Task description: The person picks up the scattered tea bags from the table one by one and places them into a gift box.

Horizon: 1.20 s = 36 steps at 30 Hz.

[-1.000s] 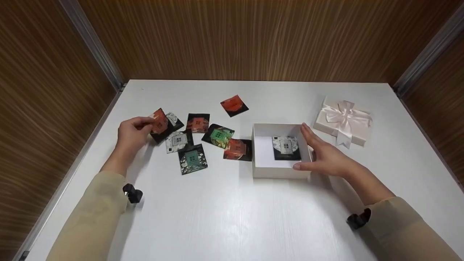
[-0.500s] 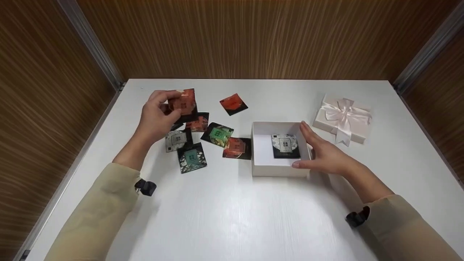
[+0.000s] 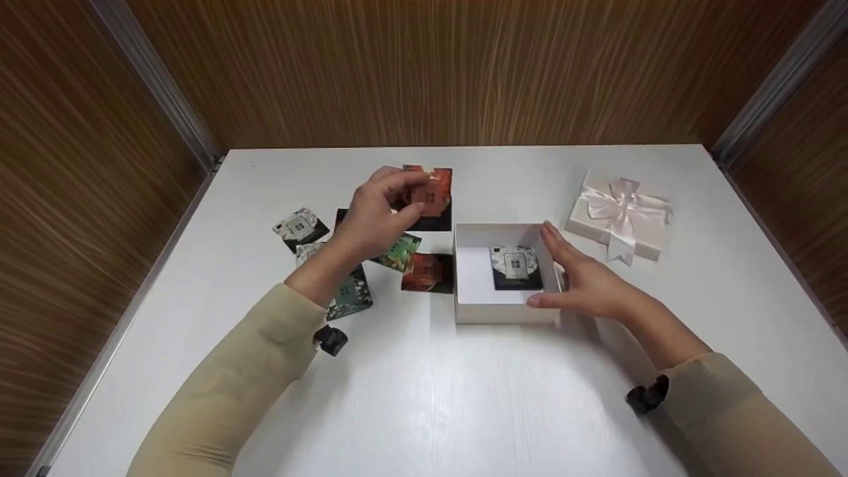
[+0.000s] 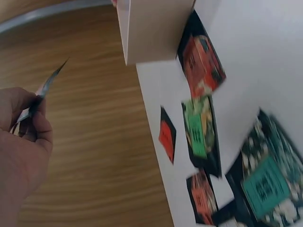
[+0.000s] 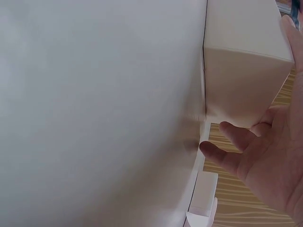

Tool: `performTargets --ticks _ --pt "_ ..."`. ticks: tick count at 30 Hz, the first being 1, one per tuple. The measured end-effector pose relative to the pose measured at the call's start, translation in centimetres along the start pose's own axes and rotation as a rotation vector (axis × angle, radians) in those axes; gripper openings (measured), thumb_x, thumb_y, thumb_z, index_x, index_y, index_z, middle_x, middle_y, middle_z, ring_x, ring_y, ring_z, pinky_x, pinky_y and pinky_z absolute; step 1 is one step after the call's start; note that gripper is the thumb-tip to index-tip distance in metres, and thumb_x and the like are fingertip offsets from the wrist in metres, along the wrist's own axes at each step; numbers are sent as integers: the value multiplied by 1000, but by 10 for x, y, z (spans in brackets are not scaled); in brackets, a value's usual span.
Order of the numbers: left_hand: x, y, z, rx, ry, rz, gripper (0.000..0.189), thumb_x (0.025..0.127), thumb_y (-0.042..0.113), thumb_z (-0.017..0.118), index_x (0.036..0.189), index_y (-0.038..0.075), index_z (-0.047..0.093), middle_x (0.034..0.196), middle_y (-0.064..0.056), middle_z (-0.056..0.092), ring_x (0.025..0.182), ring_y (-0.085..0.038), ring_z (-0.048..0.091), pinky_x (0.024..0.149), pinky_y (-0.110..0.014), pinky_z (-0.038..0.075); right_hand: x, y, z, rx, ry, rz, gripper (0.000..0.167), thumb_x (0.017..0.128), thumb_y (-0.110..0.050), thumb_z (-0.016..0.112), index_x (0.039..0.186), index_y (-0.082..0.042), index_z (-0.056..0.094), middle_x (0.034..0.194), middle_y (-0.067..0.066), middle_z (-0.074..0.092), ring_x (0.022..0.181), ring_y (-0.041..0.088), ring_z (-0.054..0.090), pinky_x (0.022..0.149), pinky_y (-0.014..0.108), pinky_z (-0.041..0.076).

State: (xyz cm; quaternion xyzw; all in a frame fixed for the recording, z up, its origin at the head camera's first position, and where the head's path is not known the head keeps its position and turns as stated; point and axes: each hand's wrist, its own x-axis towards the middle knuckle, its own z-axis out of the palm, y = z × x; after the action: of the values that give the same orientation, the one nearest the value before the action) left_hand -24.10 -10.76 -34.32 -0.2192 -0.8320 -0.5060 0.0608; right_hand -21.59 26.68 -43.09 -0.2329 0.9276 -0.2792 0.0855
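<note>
My left hand (image 3: 377, 215) pinches a red and black printed packet (image 3: 434, 215) between thumb and fingers, raised above the table's back left of the box. In the left wrist view this packet (image 4: 49, 81) shows nearly edge-on. My right hand (image 3: 589, 285) rests against the right side of an open white box (image 3: 503, 314), fingers extended, thumb at the near corner of its rim. Inside the box lies a white and black packet (image 3: 516, 267). The right wrist view shows two fingertips (image 5: 232, 132) apart from the box wall.
Several packets lie left of the box, including a red one (image 3: 427, 272) against its wall, a green one (image 3: 401, 254), a teal one (image 3: 349, 301) and a white one (image 3: 300, 227). My left arm partly covers others. A ribbon-tied lid (image 3: 623, 215) sits back right.
My left hand has lifted the red packet off the pile at the left and carried it right toward the box. The right hand stays at the box.
</note>
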Motion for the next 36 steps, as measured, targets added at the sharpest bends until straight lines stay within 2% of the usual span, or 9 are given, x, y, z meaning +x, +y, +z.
performTargets --ticks 5,10,13,17,20,27,33,36 --pt "7 6 34 39 -91 9 42 103 8 68 145 9 65 131 -6 58 106 -15 57 85 -26 51 1 1 1 -4 1 2 127 86 -61 83 172 -13 3 178 4 -3 159 40 16 124 60 23" --pt "13 2 65 70 -188 -23 47 103 11 69 149 11 63 135 -6 57 108 -15 57 82 -24 48 1 0 1 -3 -1 -3 126 86 -60 83 172 -12 3 178 5 -2 160 40 15 125 60 22" --pt "15 -2 80 75 -224 -41 50 102 10 71 151 11 61 134 -5 58 110 -15 59 86 -24 50 1 -1 0 -5 -4 -4 126 87 -60 82 172 -12 3 178 4 -3 160 39 15 125 60 22" --pt "19 -5 97 83 -253 -48 52 101 11 73 151 11 61 132 -4 58 114 -13 60 98 -27 51 1 -1 0 -5 -7 -3 125 87 -61 81 172 -13 3 178 4 -3 159 39 16 124 60 23" --pt "22 -5 107 112 -284 -36 53 100 10 73 151 9 60 130 -6 58 114 -14 60 101 -28 49 0 -1 0 3 -7 2 125 87 -62 81 172 -15 3 178 3 -3 159 40 16 124 61 23" --pt "26 -7 124 266 -367 -27 58 102 16 73 156 10 55 137 -10 56 116 -16 57 103 -28 46 -1 -3 -1 22 -11 10 124 88 -61 82 172 -17 3 178 2 -3 159 40 18 123 62 24" --pt "27 -9 129 367 -424 -27 60 101 18 74 157 11 53 139 -10 59 120 -19 59 105 -30 47 0 -2 -1 27 -12 8 123 88 -60 82 172 -18 3 178 0 -3 159 39 17 123 62 25" --pt "26 -9 129 357 -446 -17 58 101 14 74 156 10 55 136 -10 61 119 -19 60 102 -28 49 0 -1 -1 23 -11 9 123 88 -60 82 172 -18 3 178 2 -3 159 40 17 123 62 25"
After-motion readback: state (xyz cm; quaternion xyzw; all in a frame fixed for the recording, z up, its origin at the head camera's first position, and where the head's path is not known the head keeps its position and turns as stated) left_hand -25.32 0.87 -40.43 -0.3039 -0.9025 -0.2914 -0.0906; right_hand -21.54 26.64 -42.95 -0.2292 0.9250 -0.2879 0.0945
